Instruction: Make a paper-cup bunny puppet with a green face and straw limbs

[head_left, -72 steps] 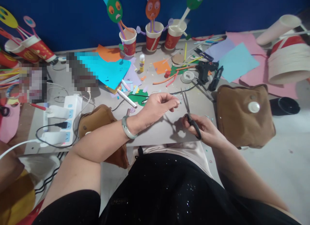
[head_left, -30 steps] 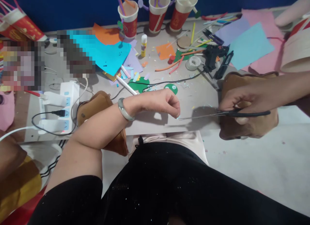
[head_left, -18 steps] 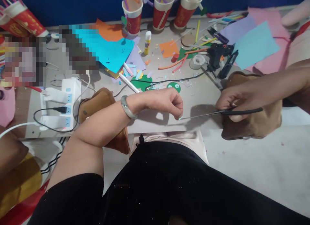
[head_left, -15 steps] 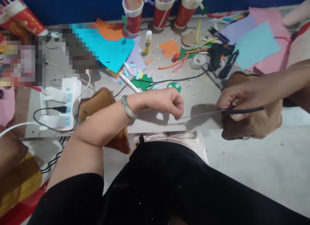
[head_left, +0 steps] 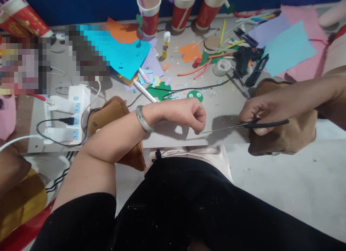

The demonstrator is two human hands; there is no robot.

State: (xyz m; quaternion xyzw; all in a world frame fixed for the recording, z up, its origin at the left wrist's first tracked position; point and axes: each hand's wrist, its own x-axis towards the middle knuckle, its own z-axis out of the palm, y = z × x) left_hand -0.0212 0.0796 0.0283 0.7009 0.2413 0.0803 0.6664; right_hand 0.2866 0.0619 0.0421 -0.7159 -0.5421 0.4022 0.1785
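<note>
My left hand [head_left: 193, 116], with a green bangle on its wrist, hovers palm-down near the table's front edge. Its thumb and finger are pinched on a tiny light-blue piece [head_left: 201, 132], mostly hidden. Reaching in from the right, my right hand [head_left: 256, 114] grips scissors [head_left: 266, 124] around the pivot and handles. The thin blades point left, their tips at the pinched fingertips. Just behind my left hand lies a green paper shape [head_left: 195, 96] with two pale round eyes.
Brown pouches [head_left: 108, 116] [head_left: 283, 139] lie beside both forearms. Behind are a glue stick [head_left: 165, 45], a glue gun [head_left: 244, 60], a tape roll [head_left: 222, 67], paper scraps and red cups [head_left: 150, 20]. A power strip [head_left: 79, 114] with cables stands left. Other people's arms show at both sides.
My right hand and the scissors have shifted slightly left, towards my left fingertips. My left hand keeps its pinch in nearly the same place.
</note>
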